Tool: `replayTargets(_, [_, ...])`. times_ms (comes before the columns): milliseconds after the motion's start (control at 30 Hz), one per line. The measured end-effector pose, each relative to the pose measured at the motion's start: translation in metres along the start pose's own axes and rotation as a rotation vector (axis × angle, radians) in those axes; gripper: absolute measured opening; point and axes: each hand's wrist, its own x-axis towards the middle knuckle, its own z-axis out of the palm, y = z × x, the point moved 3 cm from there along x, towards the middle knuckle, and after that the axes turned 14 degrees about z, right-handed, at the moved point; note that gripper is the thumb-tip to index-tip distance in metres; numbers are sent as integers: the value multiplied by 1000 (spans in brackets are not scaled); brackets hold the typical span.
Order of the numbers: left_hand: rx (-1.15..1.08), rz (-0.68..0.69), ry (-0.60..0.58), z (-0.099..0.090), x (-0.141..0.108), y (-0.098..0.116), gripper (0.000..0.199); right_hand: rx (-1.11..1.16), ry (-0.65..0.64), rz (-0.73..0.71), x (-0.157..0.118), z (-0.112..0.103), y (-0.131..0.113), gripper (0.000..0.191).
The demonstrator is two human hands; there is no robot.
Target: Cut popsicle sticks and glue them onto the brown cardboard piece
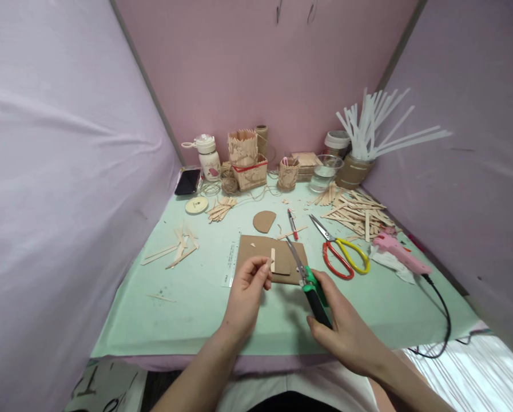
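My left hand (253,276) is closed in a pinch near the middle of the table, with a short piece of wooden craft stick (273,257) standing up at its fingertips. My right hand (339,320) grips green-and-black-handled scissors (310,286), whose blades point up and away, to the right of the stick. Below both hands lies a brown cardboard sheet (250,245) with a smaller cardboard piece on it. A rounded cardboard piece (264,221) rests just beyond the sheet, beside a red pen (293,224).
Scissors with red and yellow handles (339,252) lie to the right, near a pink glue gun (401,253) with a trailing cord. Piled craft sticks (359,212) spread behind them. Along the back stand a water bowl (326,171), stick-built containers (250,174) and a bottle (208,160).
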Motion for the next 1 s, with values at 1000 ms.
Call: replayTargets(1000, [-219,-91,30,9,-8,-7,38,-76,-89,-34,1,15,-12,63])
